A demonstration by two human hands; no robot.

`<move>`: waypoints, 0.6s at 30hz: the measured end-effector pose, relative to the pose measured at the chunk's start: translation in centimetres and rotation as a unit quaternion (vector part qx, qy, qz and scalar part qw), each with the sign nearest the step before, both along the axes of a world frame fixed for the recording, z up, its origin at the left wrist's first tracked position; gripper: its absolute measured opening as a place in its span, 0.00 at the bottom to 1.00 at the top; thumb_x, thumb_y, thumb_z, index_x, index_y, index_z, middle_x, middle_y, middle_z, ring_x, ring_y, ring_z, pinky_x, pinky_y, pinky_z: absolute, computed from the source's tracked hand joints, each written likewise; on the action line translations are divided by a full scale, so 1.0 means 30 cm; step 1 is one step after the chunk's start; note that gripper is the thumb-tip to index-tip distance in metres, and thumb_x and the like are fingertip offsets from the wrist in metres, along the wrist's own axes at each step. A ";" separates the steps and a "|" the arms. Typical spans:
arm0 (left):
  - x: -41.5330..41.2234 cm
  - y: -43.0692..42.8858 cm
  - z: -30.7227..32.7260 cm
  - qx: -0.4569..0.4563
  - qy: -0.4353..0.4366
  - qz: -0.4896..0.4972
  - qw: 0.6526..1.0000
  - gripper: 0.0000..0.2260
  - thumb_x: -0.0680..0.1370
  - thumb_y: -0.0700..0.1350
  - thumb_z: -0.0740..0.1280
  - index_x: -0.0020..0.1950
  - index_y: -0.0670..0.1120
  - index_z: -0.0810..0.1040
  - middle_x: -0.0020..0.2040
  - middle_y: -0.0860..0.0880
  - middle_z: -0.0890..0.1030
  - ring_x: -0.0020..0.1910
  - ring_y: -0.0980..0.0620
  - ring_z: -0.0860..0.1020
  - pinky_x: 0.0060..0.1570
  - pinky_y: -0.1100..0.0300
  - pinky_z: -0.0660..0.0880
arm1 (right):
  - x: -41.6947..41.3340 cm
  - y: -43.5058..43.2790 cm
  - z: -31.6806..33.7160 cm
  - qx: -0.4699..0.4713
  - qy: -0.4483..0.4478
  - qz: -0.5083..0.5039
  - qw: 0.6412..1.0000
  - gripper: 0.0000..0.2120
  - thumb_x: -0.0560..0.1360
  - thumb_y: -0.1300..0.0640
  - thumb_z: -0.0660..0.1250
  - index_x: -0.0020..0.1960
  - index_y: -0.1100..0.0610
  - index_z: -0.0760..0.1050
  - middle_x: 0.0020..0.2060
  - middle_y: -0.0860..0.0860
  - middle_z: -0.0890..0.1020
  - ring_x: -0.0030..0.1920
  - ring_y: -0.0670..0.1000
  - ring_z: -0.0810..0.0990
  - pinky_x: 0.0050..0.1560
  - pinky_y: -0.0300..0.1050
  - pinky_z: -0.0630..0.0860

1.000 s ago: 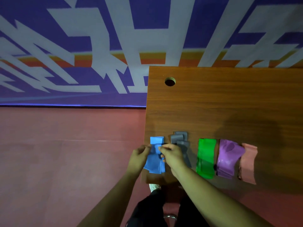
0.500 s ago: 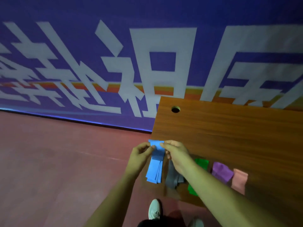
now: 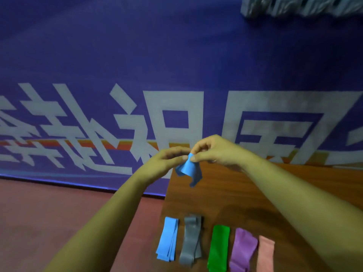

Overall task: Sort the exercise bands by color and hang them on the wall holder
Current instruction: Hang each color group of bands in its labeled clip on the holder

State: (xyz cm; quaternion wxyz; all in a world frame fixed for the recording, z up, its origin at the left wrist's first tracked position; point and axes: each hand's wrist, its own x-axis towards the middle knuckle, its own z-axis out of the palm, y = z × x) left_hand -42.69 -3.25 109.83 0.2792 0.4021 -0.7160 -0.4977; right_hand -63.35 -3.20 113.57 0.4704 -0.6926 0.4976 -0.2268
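A single blue band (image 3: pixel 189 171) hangs in the air above the table's left edge, pinched at its top by my left hand (image 3: pixel 167 160) and my right hand (image 3: pixel 214 151). On the brown wooden table (image 3: pixel 245 193) below lie sorted piles in a row: blue bands (image 3: pixel 168 238), grey bands (image 3: pixel 191 240), a green band (image 3: pixel 219 247), a purple band (image 3: pixel 242 249) and a pink band (image 3: pixel 265 253). A grey rack (image 3: pixel 302 5) shows blurred on the wall at the top right.
A purple wall banner (image 3: pixel 137 55) with large white characters stands right behind the table. Red floor (image 3: pixel 59 213) lies to the left of the table.
Both hands have lifted one blue band up off the blue pile and away from the table. The view has tilted up toward the wall, bringing the grey rack into sight.
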 end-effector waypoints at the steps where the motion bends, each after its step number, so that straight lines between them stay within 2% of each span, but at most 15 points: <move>1: -0.015 -0.007 0.025 -0.003 0.001 -0.008 1.000 0.14 0.79 0.48 0.64 0.62 0.45 0.78 0.60 0.49 0.81 0.62 0.51 0.77 0.63 0.58 0.72 | -0.021 0.003 0.033 -0.007 0.008 0.001 1.000 0.03 0.72 0.56 0.72 0.45 0.53 0.84 0.39 0.48 0.83 0.36 0.40 0.76 0.39 0.39 0.71; 3: -0.047 -0.026 0.070 -0.016 -0.007 -0.015 1.000 0.13 0.79 0.50 0.65 0.57 0.44 0.79 0.55 0.46 0.82 0.58 0.47 0.78 0.63 0.51 0.72 | -0.064 0.005 0.083 -0.021 0.011 -0.007 1.000 0.04 0.73 0.55 0.72 0.46 0.52 0.84 0.39 0.46 0.84 0.38 0.40 0.78 0.40 0.37 0.73; 5: -0.083 -0.044 0.112 -0.033 -0.018 -0.013 0.999 0.11 0.79 0.51 0.66 0.52 0.44 0.79 0.49 0.45 0.81 0.52 0.47 0.79 0.60 0.47 0.73 | -0.103 0.003 0.113 -0.037 0.013 -0.023 0.999 0.04 0.74 0.55 0.71 0.47 0.52 0.84 0.41 0.46 0.84 0.44 0.43 0.80 0.46 0.40 0.76; 8: -0.141 -0.072 0.177 -0.042 0.007 -0.020 0.999 0.08 0.80 0.47 0.66 0.50 0.43 0.78 0.43 0.50 0.80 0.44 0.54 0.78 0.51 0.54 0.74 | -0.156 -0.008 0.147 -0.064 0.012 -0.054 0.996 0.04 0.74 0.53 0.71 0.47 0.50 0.84 0.44 0.46 0.85 0.49 0.46 0.82 0.54 0.45 0.78; 12: -0.215 -0.120 0.269 -0.069 0.020 -0.033 0.997 0.06 0.79 0.50 0.67 0.50 0.48 0.79 0.45 0.51 0.81 0.47 0.53 0.79 0.53 0.54 0.75 | -0.223 -0.017 0.216 -0.092 -0.029 -0.105 0.990 0.04 0.75 0.55 0.71 0.48 0.53 0.83 0.45 0.48 0.85 0.50 0.45 0.81 0.51 0.40 0.75; 15: -0.265 -0.157 0.346 -0.072 0.069 -0.035 0.994 0.05 0.78 0.48 0.68 0.52 0.50 0.77 0.43 0.51 0.79 0.43 0.53 0.77 0.47 0.56 0.73 | -0.269 -0.028 0.264 -0.108 -0.070 -0.128 0.983 0.03 0.75 0.57 0.70 0.46 0.54 0.83 0.42 0.48 0.84 0.47 0.45 0.80 0.50 0.41 0.73; 18: -0.315 -0.191 0.425 -0.080 0.112 -0.050 0.989 0.03 0.79 0.45 0.68 0.51 0.50 0.76 0.43 0.46 0.76 0.42 0.50 0.75 0.43 0.57 0.71 | -0.306 -0.051 0.319 -0.132 -0.117 -0.148 0.973 0.04 0.74 0.62 0.70 0.43 0.56 0.83 0.39 0.49 0.83 0.44 0.45 0.80 0.49 0.42 0.75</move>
